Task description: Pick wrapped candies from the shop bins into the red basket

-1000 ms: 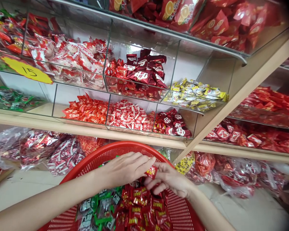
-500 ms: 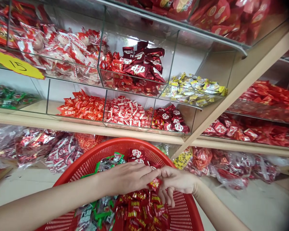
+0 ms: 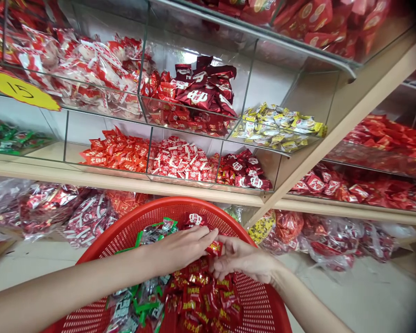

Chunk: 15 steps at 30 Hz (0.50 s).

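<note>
My left hand (image 3: 190, 246) reaches palm down over the wrapped candies, its fingers stretched out and close together. From the right comes my right hand (image 3: 241, 260), fingers curled about a red-wrapped candy (image 3: 214, 248) between the two hands. What lies under the left palm is hidden. Both hands are inside a red perforated plastic basket (image 3: 263, 303). Red candies with gold lettering (image 3: 203, 303) fill its near middle, and clear-and-green wrapped candies (image 3: 143, 307) lie to the left. A dark red packet with a white label (image 3: 194, 219) shows beyond the left hand.
Behind the basket, a wooden shelf (image 3: 194, 190) carries glass-walled bins of wrapped sweets, including yellow-and-white ones (image 3: 280, 125). A yellow tag (image 3: 22, 90) marked 15 hangs at left. Bulging clear bags (image 3: 333, 238) sit under the shelf, by the pale floor (image 3: 364, 296).
Both hands have shifted slightly left. My right fingers have moved up from hanging over the gold-lettered candies and in toward the red candy by my left fingertips. The view has shifted a little.
</note>
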Available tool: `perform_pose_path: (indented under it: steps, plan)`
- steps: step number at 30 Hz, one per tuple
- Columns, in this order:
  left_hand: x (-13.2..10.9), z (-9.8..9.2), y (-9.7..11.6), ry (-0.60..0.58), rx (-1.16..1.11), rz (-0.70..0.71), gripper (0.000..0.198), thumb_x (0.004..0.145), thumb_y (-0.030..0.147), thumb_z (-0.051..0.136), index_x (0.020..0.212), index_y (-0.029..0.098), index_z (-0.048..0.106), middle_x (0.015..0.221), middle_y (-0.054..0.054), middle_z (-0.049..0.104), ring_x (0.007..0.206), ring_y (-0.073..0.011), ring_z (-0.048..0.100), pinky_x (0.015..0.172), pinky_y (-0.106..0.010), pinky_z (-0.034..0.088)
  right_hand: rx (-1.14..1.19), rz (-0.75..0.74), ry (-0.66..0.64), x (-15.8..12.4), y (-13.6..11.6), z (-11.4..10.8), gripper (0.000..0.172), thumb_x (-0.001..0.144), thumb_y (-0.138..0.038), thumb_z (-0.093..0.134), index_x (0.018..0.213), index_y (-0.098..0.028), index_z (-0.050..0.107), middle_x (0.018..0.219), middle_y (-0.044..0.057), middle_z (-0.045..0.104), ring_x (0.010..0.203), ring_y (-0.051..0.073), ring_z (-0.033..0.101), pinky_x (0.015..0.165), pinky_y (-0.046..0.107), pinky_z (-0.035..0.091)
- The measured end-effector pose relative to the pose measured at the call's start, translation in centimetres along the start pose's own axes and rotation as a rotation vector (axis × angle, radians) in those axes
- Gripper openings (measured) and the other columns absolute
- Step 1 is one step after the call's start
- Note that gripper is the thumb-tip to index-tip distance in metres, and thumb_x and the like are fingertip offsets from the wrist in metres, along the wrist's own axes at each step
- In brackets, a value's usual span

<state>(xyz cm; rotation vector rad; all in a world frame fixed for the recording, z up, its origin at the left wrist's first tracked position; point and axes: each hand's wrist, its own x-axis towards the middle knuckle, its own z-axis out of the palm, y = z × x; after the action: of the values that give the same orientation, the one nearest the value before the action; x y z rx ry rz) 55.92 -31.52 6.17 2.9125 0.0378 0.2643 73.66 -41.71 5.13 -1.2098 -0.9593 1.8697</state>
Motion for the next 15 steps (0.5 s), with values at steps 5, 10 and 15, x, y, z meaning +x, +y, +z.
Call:
perform_pose_path:
  steps: [5, 10, 15]
  plan:
    - [-0.3, -0.8, 0.2, -0.049, -0.031, -0.029, 0.048, 0.088, 0.023, 0.042, 0.133, 0.010, 0.031, 0.120, -0.016, 0.052, 0.110, -0.0203, 0.051, 0.088, -0.028, 0.044, -0.036, -0.020, 0.079, 0.7, 0.2, 1.3, 0.036, 0.075, -0.042, 0.062, 0.097, -0.015, 0.054, 0.062, -0.001, 0.060, 0.048, 0.005, 0.052, 0.048, 0.016, 0.040]
    - [-0.7, -0.9, 0.1, -0.074, -0.088, -0.068, 0.059, 0.083, 0.022, 0.053, 0.135, 0.014, 0.027, 0.122, -0.016, 0.050, 0.104, -0.0208, 0.055, 0.082, -0.028, 0.047, -0.016, -0.009, 0.073, 0.8, 0.6, 1.1, 0.030, 0.074, -0.041, 0.063, 0.081, -0.013, 0.053, 0.061, -0.001, 0.059, 0.048, 0.004, 0.051, 0.048, 0.016, 0.038]
    - [-0.6, -0.7, -0.3, -0.041, -0.186, -0.045, 0.051, 0.086, 0.021, 0.046, 0.134, 0.017, 0.030, 0.118, -0.013, 0.053, 0.104, -0.0182, 0.054, 0.083, -0.027, 0.046, -0.134, -0.016, 0.089, 0.6, 0.1, 1.5, 0.037, 0.076, -0.046, 0.059, 0.094, -0.014, 0.052, 0.064, 0.000, 0.060, 0.052, 0.006, 0.054, 0.050, 0.018, 0.041]
